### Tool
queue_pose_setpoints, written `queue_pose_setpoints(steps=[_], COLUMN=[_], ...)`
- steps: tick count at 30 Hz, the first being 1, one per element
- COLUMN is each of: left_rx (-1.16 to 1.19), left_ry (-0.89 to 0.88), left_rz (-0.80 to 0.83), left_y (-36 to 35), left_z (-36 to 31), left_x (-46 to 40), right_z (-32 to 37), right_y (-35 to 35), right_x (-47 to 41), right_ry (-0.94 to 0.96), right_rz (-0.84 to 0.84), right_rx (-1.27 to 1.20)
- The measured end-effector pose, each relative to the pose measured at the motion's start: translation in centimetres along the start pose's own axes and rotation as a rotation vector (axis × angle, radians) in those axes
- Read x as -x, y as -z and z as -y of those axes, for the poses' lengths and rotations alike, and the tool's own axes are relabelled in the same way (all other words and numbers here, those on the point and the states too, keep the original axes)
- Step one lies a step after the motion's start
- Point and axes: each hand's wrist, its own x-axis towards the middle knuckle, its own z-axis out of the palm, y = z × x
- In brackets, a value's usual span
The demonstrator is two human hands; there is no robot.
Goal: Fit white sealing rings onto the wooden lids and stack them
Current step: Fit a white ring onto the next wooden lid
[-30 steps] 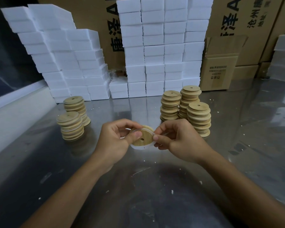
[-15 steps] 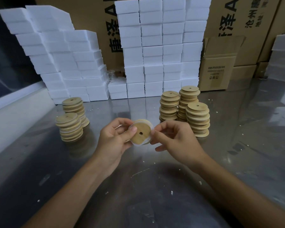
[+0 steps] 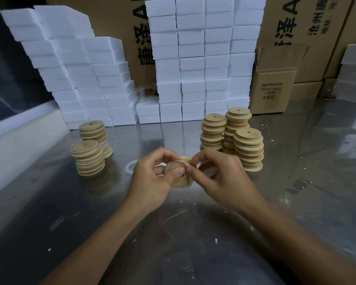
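Cardboard cartons [image 3: 308,33] and walls of white foam blocks [image 3: 201,58] back a steel worktop [image 3: 193,243], where three lid stacks [image 3: 232,136] stand at one o'clock of the hands and two ringed stacks [image 3: 90,149] at ten o'clock. Above the worktop's middle, the left hand [image 3: 150,182] grips a wooden lid [image 3: 178,175], thumb across its face, while the right hand [image 3: 220,177] pinches the white sealing ring [image 3: 181,162] against the rim. The lid sits between both hands, touching each. The ring looks only partly seated; working it round evenly into the groove, without twisting, should finish the fit. A spare ring [image 3: 130,166] lies just left of the left hand.
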Motion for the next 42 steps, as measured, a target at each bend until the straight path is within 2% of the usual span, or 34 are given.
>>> queue_pose_setpoints(steps=[4,7,12,19,26,31,35,37,42], left_rx=[0.012,-0.003,0.007,0.163,0.234,0.376,0.383,0.298,0.080], left_ry=[-0.007,-0.012,-0.008,0.071,0.129,0.178,0.202,0.164,0.041], left_rz=[0.003,0.032,0.133,0.166,0.053,-0.059,-0.103,-0.090,0.012], left_y=[0.1,0.4,1.4,1.5,0.7,-0.2,-0.5,-0.2,-0.3], left_z=[-0.1,-0.1,-0.4,-0.3,0.4,0.4,0.5,0.6,0.5], left_x=[0.0,-0.2,-0.7,-0.4,-0.1,-0.1,0.1,0.1,0.4], right_z=[-0.3,-0.5,-0.4,-0.1,0.0,0.2,0.4,0.4,0.1], right_y=[-0.2,-0.2,0.4,1.7,0.7,0.6,0.0,-0.1,-0.2], right_x=[0.0,-0.1,-0.7,-0.9,-0.5,-0.5,-0.4,-0.4,-0.2], right_ry=[-0.021,-0.144,-0.299,-0.304,-0.384,-0.441,-0.464,-0.431,-0.246], right_rz=[-0.008,0.002,0.139,0.281,0.203,0.127,0.039,0.015,0.044], right_rx=[-0.066,-0.200,-0.420,-0.387,-0.458,-0.559,-0.605,-0.577,-0.245])
